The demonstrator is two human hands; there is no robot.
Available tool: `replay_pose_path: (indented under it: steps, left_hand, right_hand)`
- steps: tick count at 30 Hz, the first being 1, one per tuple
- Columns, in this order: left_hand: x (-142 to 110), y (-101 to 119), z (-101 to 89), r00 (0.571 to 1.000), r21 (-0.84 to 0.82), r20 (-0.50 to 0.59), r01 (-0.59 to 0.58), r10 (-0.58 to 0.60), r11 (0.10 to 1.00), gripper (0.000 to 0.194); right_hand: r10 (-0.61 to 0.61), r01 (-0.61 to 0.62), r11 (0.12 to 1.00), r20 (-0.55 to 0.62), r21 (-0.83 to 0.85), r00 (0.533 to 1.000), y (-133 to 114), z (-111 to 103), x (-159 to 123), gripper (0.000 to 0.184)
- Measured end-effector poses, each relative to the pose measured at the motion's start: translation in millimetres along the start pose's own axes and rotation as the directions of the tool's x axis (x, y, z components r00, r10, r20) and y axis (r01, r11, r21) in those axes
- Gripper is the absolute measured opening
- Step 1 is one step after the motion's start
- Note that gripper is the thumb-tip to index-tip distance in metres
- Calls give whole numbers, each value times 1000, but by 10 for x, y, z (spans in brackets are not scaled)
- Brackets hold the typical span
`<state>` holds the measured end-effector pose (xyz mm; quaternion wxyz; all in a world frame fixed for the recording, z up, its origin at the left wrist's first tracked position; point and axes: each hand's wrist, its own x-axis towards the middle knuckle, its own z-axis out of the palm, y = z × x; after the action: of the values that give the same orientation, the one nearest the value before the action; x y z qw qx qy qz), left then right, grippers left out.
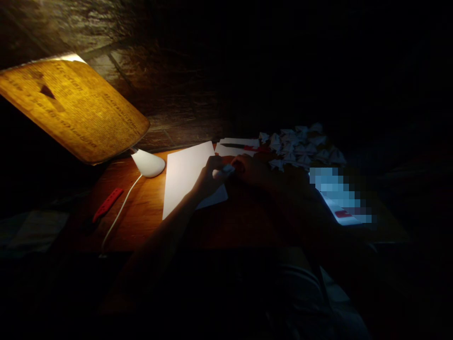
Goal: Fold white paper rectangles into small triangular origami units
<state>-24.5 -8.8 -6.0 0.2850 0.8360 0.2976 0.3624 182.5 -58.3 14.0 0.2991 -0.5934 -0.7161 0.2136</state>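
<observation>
In dim lamplight my left hand point(209, 175) and my right hand point(252, 170) meet over a wooden table point(148, 212). Both are closed on a small folded piece of white paper point(223, 171) held between their fingertips. A large white sheet point(187, 177) lies flat under and to the left of my left hand. Behind my right hand sits a pile of several small folded white paper pieces point(300, 146).
A white lamp base point(148, 164) with a cord point(118, 215) stands at the table's back left, a newspaper shade point(74, 108) above it. A red utility knife point(106, 205) lies at the left. More white sheets point(237, 144) lie behind, a lit screen point(339, 198) at the right.
</observation>
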Motion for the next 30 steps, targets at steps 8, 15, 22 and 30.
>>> replay_pose_path:
  steps: [8,15,22,30]
  left_hand:
    - [33,87,-39,993,-155,-3,120,-122,981,28]
    - [36,122,-53,975,-308,-70,178,-209,934,48]
    - [29,197,-66,959,-473,-23,239,-283,848,44]
    - [39,174,-85,967,-500,5,222,-254,837,41]
  right_hand:
    - [-209,212,971,-34,111,977,27,40,39,14]
    - [-213,212,972,-6,101,977,-81,24,-15,7]
    - [-201,197,968,15,157,979,-57,65,10,12]
    - [-198,190,956,12,225,980,-77,48,3,11]
